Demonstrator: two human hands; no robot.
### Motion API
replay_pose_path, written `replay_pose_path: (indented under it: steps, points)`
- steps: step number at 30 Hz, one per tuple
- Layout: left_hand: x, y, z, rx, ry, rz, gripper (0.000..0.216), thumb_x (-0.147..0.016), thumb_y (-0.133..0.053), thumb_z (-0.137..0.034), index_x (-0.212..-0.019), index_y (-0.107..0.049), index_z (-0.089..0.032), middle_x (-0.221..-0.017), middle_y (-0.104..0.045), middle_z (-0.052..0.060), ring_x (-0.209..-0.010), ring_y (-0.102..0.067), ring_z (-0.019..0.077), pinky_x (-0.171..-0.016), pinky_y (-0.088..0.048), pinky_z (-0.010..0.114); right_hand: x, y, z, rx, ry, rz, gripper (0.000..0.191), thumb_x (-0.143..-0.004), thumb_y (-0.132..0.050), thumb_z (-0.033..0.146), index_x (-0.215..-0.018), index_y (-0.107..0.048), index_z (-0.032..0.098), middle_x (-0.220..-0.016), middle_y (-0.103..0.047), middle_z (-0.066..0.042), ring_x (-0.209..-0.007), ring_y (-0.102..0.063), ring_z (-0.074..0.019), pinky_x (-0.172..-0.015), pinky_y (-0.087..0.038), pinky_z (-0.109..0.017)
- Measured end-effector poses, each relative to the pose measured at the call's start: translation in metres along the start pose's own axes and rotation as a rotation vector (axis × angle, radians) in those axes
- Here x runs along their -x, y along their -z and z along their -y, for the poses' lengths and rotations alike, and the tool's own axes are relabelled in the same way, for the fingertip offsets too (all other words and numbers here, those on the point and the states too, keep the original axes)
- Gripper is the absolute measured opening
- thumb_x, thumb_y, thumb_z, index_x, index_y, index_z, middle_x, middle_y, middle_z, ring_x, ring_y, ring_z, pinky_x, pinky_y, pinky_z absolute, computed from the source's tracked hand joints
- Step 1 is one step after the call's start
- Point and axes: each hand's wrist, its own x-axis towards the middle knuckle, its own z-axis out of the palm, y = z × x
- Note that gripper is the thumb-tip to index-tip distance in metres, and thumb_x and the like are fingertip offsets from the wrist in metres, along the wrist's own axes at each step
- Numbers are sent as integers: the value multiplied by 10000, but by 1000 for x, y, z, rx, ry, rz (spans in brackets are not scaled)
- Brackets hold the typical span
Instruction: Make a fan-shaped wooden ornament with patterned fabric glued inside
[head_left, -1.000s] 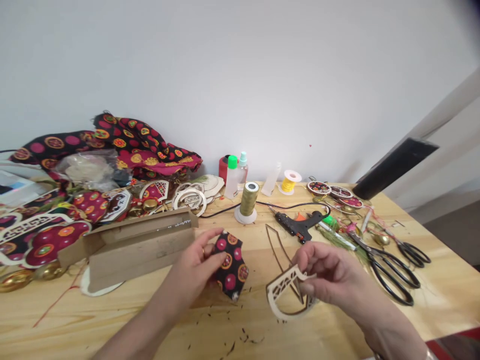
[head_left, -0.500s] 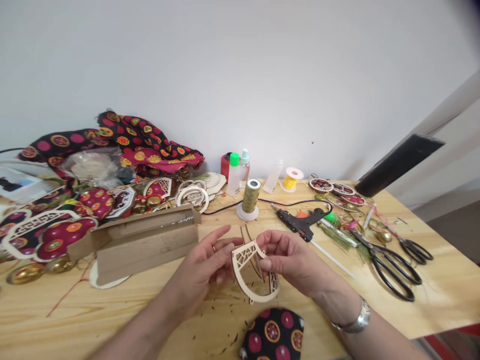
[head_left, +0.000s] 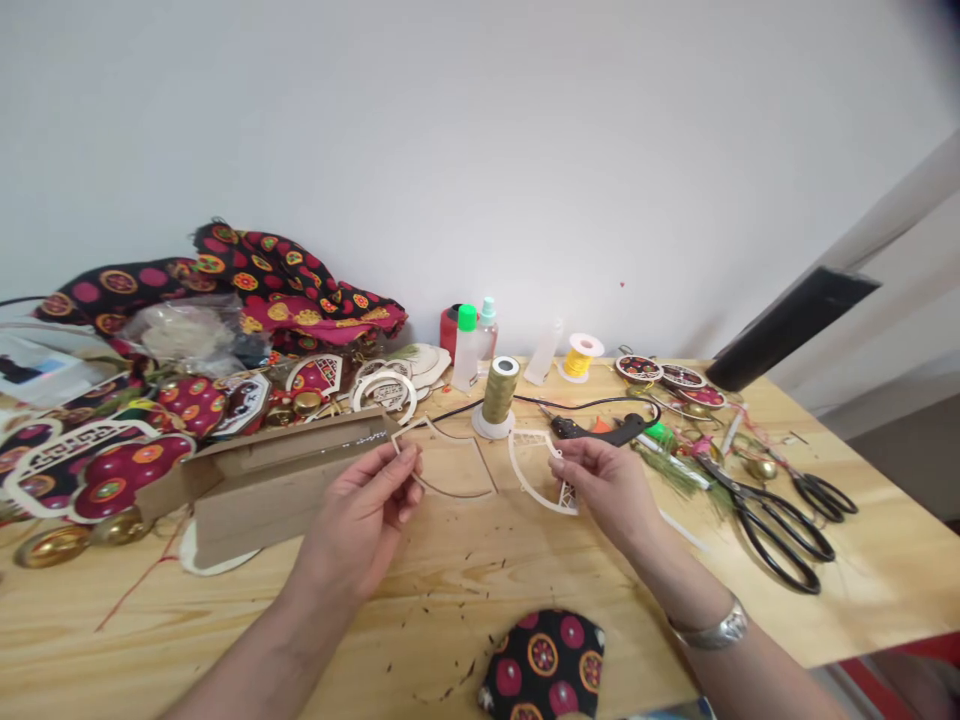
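Between thumb and fingers, my left hand (head_left: 366, 512) pinches a thin, fan-shaped wooden outline frame (head_left: 453, 495) by its left corner. The frame is held above the tabletop, its inside hollow. My right hand (head_left: 611, 492) grips a pale wooden fan-shaped frame with cut-out lattice (head_left: 534, 439) at its right side, fingertips covering part of it. The two frames are apart from each other. Below them, near the table's front edge, lies a dark fabric-covered fan-shaped piece (head_left: 546, 658) with pink and orange round motifs.
An opened cardboard box (head_left: 292, 490) is left of my hands. Behind stand an olive thread spool (head_left: 500, 392), a green-capped bottle (head_left: 466, 350) and a yellow spool (head_left: 580, 360). At right lie a black glue gun (head_left: 619, 432) and large scissors (head_left: 780, 530). Patterned cloth (head_left: 300, 280) is heaped back left.
The two frames, held together before, are now separated. My left hand has moved left with the thin outline; my right hand has moved slightly right and away with the lattice frame.
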Motion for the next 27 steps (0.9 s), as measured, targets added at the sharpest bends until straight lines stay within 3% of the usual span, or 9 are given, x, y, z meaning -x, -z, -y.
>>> replay_pose_path:
  steps: [5, 10, 13, 18, 21, 24, 27]
  points:
    - [1, -2, 1, -9, -10, 17, 293, -522, -882, -245, -724, -700, -138, -638, -626, -16, -467, -498, 39, -380, -333, 113, 8, -9, -5, 152, 43, 146, 182, -765, -629, 294, -795, -755, 166, -576, -675, -9, -510, -570, -137, -521, -464, -264]
    - [2, -2, 2, -38, -11, 56, 249, -564, -865, -243, -709, -697, -130, -630, -631, -4, -475, -507, 52, -389, -357, 127, 14, -10, 0, 346, 239, 229, 262, -845, -532, 246, -982, -753, 216, -961, -760, -50, -867, -696, -223, -816, -531, -375]
    - [3, -2, 2, -55, -11, 74, 254, -567, -865, -257, -709, -695, -133, -636, -634, -3, -477, -514, 55, -394, -368, 129, 14, -7, 0, 454, 297, 166, 275, -850, -504, 236, -963, -753, 213, -976, -758, -59, -886, -706, -234, -812, -542, -380]
    - [4, -1, 4, -89, -15, 90, 250, -586, -857, -277, -701, -687, -134, -641, -640, -2, -477, -521, 56, -390, -371, 127, 17, -2, 8, 465, 240, -1, 300, -886, -481, 313, -826, -744, 181, -716, -744, -58, -749, -705, -218, -730, -536, -341]
    - [5, -2, 4, -113, -24, 93, 239, -610, -846, -282, -715, -689, -137, -644, -646, 0, -471, -529, 60, -382, -368, 130, 24, -3, 19, 493, 258, 78, 435, -950, -414, 385, -700, -706, 179, -765, -734, -65, -814, -687, -202, -753, -515, -313]
    - [5, -1, 5, -122, -45, 78, 224, -631, -833, -287, -731, -691, -145, -649, -648, -7, -467, -539, 60, -382, -366, 130, 33, -7, 23, 720, 361, 220, 231, -896, -564, 343, -978, -703, 177, -990, -710, -82, -928, -647, -217, -825, -499, -345]
    - [3, 1, 5, -119, -69, 54, 223, -642, -824, -292, -766, -696, -158, -655, -648, -15, -462, -542, 59, -386, -368, 132, 37, -14, 18, 988, 421, 254, 456, -749, -742, 268, -1173, -623, 146, -1101, -655, -122, -1026, -598, -265, -884, -488, -410]
